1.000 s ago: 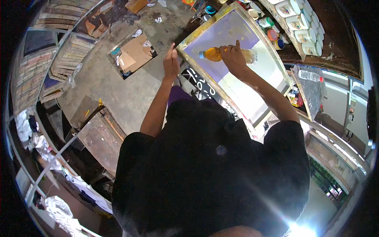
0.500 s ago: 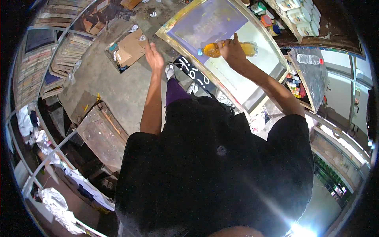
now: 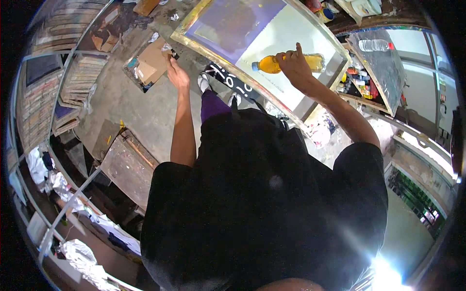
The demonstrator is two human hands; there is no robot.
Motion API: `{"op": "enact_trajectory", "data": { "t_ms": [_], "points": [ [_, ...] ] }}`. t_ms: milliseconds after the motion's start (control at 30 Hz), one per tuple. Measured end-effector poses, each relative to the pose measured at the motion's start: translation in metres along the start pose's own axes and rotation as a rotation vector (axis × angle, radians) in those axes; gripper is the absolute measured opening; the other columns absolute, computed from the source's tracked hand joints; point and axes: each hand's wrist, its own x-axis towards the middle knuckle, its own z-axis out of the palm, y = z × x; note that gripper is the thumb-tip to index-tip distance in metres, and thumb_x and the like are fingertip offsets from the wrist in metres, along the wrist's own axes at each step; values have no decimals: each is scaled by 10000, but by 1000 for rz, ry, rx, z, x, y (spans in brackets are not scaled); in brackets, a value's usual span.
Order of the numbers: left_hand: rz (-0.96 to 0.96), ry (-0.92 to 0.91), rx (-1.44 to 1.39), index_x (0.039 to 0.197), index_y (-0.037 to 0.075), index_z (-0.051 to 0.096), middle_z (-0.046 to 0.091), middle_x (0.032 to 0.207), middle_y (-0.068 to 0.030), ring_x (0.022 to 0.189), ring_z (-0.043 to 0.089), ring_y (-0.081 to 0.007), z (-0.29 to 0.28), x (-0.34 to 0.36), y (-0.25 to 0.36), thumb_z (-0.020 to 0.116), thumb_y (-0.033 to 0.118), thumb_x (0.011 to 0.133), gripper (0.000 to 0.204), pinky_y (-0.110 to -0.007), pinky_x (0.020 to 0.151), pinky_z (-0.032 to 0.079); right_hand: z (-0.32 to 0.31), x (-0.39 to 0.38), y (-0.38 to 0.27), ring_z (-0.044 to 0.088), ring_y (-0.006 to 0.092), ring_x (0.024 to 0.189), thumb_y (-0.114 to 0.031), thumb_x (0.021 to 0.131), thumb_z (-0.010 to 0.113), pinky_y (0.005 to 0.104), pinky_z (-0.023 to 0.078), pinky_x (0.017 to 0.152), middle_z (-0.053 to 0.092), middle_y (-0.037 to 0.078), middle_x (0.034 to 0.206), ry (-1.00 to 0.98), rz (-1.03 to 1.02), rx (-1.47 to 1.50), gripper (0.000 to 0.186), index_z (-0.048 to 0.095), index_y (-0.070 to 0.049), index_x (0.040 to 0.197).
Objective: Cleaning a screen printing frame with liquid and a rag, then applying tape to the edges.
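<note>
My right hand (image 3: 296,68) grips a plastic bottle (image 3: 314,63) of yellow-orange liquid with a blue cap, held sideways over the white part of a large wooden-framed screen (image 3: 204,51). The screen's other part is purple. My left hand (image 3: 177,72) is off the screen's left side, above the floor, with fingers extended and holding nothing. A dark board (image 3: 230,81) with white lettering shows below the screen's edge, beside my shoes.
Stacked frames (image 3: 39,89) line the left. Cardboard (image 3: 150,63) lies on the floor. A worn board (image 3: 126,169) stands lower left. At right are a clear bottle (image 3: 371,45) with a red cap on a grey top, small containers (image 3: 359,77) and tubs (image 3: 364,7).
My left hand has come away from the screen's edge, leftward. The screen sits higher in the picture, and the held bottle is now over its white part, farther from the purple part.
</note>
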Motion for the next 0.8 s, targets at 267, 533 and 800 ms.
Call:
{"op": "enact_trajectory", "data": {
  "t_ms": [267,533,800],
  "points": [
    [13,-37,11,1397,-21,453,538,1367,-209,1277,504,-316,13,-6,8,346,336,1047,511,-374,1061,371,13,-46,-3,650,306,953,-35,797,609,561,257,1139,641,188,929,-99,43,-35,360,516,0,1143],
    [45,-47,-1,1392,-18,459,540,1362,-218,1271,507,-329,14,-6,12,350,362,1044,527,-381,1052,382,14,-33,-15,654,304,928,-33,798,602,570,264,1132,634,178,904,-68,59,67,345,516,-5,1130],
    [93,-16,-27,1377,-39,472,551,1352,-216,1265,515,-335,13,1,16,372,353,1040,526,-387,1061,384,8,19,9,681,317,921,-84,828,651,611,379,1031,682,146,972,-92,146,154,298,562,0,1100]
  ]
}}
